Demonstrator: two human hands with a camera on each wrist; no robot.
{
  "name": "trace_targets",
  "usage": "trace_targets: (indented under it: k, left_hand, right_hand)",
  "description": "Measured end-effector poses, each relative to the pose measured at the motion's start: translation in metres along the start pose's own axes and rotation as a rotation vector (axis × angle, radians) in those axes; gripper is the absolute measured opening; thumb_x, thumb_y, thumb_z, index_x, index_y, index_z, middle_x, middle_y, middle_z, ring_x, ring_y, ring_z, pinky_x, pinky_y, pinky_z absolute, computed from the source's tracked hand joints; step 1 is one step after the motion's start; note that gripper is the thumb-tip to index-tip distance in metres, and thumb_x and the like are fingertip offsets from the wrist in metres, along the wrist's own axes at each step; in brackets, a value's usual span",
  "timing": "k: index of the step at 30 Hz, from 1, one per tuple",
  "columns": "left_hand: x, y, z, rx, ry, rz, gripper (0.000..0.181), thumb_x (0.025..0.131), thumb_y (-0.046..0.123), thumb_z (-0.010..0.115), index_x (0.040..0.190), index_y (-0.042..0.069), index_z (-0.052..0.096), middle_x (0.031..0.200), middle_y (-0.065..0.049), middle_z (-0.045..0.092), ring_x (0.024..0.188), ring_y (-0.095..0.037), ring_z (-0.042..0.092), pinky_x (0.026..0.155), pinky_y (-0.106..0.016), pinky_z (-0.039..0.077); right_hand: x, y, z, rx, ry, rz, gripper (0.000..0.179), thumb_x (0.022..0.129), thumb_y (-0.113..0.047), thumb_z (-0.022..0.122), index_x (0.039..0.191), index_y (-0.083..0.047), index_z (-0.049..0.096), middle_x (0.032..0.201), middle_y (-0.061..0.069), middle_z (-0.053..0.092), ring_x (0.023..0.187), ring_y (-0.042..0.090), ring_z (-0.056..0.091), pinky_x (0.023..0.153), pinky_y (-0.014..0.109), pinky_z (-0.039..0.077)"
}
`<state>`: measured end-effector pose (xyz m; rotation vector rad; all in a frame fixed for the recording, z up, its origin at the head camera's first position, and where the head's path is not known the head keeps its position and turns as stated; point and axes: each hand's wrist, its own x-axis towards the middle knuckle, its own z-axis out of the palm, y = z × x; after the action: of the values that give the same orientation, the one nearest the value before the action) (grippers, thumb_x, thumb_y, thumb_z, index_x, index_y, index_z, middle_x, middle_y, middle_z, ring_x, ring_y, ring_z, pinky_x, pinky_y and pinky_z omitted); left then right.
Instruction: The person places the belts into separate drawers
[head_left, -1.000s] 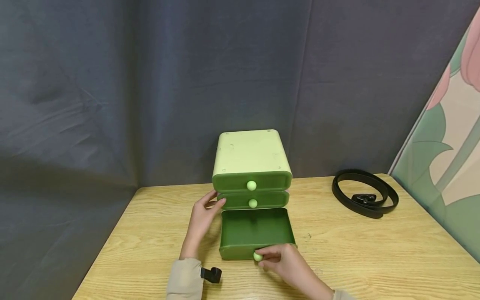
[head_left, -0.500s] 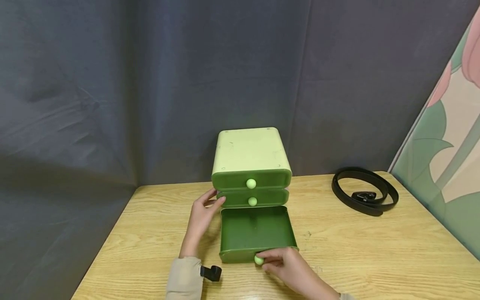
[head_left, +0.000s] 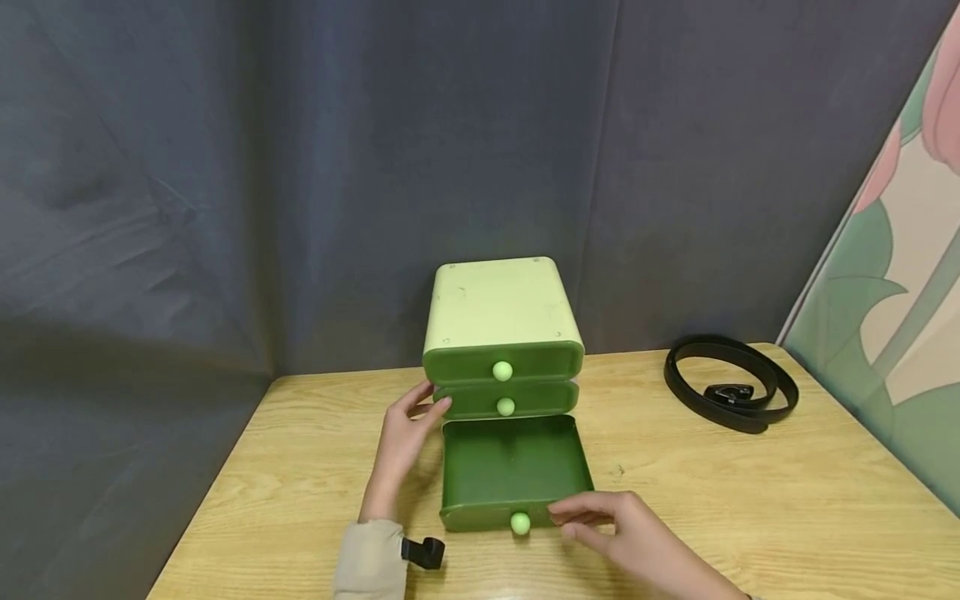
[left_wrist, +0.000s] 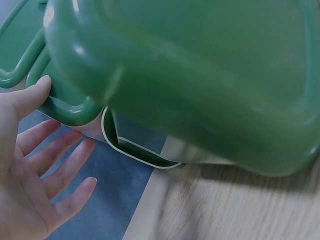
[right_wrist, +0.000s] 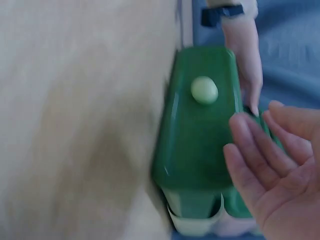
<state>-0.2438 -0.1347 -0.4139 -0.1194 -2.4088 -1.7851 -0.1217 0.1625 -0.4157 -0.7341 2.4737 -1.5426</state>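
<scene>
A small drawer cabinet (head_left: 498,304) with a pale yellow-green top stands on the table, its three green drawers stacked. The bottom drawer (head_left: 513,462) is pulled far out, with nothing visible inside. My left hand (head_left: 401,433) rests at the cabinet's left side, its thumb on the front of the middle drawer (head_left: 468,400) and its other fingers spread along the side. Off the round light-green knob (head_left: 520,523), my right hand (head_left: 618,525) hovers at the bottom drawer's front right corner with loosely bent fingers. In the right wrist view that knob (right_wrist: 204,90) is bare.
A coiled black belt (head_left: 727,387) lies on the wooden table (head_left: 750,508) at the back right. Behind the table hangs a dark grey-blue curtain (head_left: 450,133). A panel with painted flowers (head_left: 892,292) runs along the right side.
The bottom drawer has come slightly farther out toward me. My right hand has let go of its knob and shifted right. The left hand stays in place.
</scene>
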Motion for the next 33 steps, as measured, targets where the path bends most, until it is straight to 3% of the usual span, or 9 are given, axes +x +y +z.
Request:
trace_targets:
  k: [7,13,22,33]
  left_hand:
    - [0.003,-0.008,-0.002,-0.004,0.011,0.003,0.059,0.092,0.032,0.073,0.142,0.005,0.054,0.138,-0.014,0.057,0.115,-0.03,0.058,0.089,-0.039,0.053]
    - [0.003,-0.008,-0.002,0.003,0.011,0.004,0.06,0.092,0.033,0.073,0.142,0.005,0.054,0.139,-0.014,0.057,0.115,-0.03,0.058,0.088,-0.039,0.053]
    - [0.002,-0.01,-0.004,0.002,0.003,0.008,0.06,0.093,0.033,0.072,0.142,0.004,0.053,0.138,-0.015,0.057,0.115,-0.031,0.058,0.09,-0.04,0.052]
    - [0.002,-0.01,0.0,-0.011,-0.008,0.017,0.061,0.093,0.035,0.071,0.142,0.004,0.053,0.139,-0.016,0.055,0.115,-0.031,0.057,0.088,-0.039,0.053]
  right_hand:
    - [-0.005,0.003,-0.035,-0.135,0.22,-0.121,0.018,0.093,-0.012,0.069,0.109,-0.005,0.074,0.1,0.001,0.075,0.085,0.007,0.068,0.071,0.028,0.057]
    - [-0.005,0.021,-0.064,-0.242,0.371,-0.138,0.025,0.088,-0.001,0.073,0.113,-0.004,0.072,0.098,0.002,0.075,0.083,0.004,0.068,0.069,0.023,0.055]
    - [-0.007,0.064,-0.104,-0.329,0.483,-0.102,0.033,0.086,0.002,0.074,0.118,-0.002,0.068,0.098,0.009,0.073,0.085,-0.001,0.065,0.069,0.015,0.051]
    - [-0.01,0.098,-0.152,-0.456,0.557,-0.049,0.033,0.087,-0.003,0.075,0.118,0.004,0.066,0.103,0.021,0.069,0.083,-0.009,0.059,0.07,0.009,0.046]
